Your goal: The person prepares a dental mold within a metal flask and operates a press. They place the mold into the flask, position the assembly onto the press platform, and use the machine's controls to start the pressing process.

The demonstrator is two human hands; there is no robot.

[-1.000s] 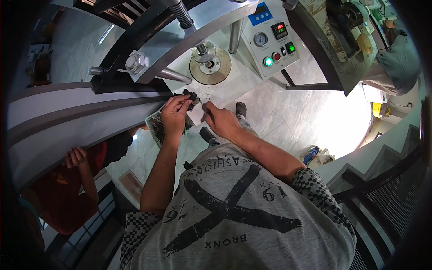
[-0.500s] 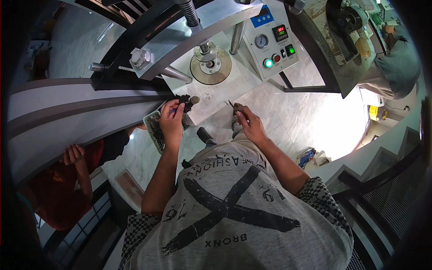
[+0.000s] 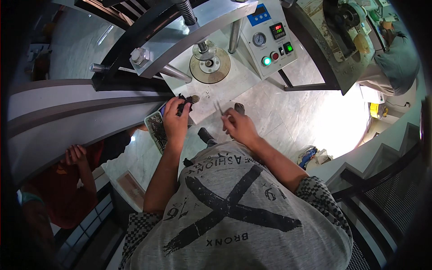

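My left hand [image 3: 175, 119] is closed round a crumpled black piece [image 3: 183, 107] at the front left corner of the press's pale metal table [image 3: 216, 92]. Next to its fingers is a small round brownish piece [image 3: 195, 98]. My right hand [image 3: 239, 127] pinches a thin pointed metal tool [image 3: 219, 107], blurred, perhaps tweezers. Its tip points up and left at the table's front edge, apart from the black piece. Farther back on the table stands a round metal plate [image 3: 209, 65] with a bolted hub, under a threaded press rod [image 3: 184, 13].
A tray of dark pieces [image 3: 156, 128] sits below my left wrist. The control panel [image 3: 270, 42], with gauge and lit buttons, stands back right. Heavy press beams [image 3: 180, 45] arch overhead. One person [image 3: 67, 189] is at the left, another [image 3: 396, 67] at the far right.
My right hand has moved left with the tool, closer to my left hand. My left hand has shifted slightly, its fingers now folded farther over the black piece.
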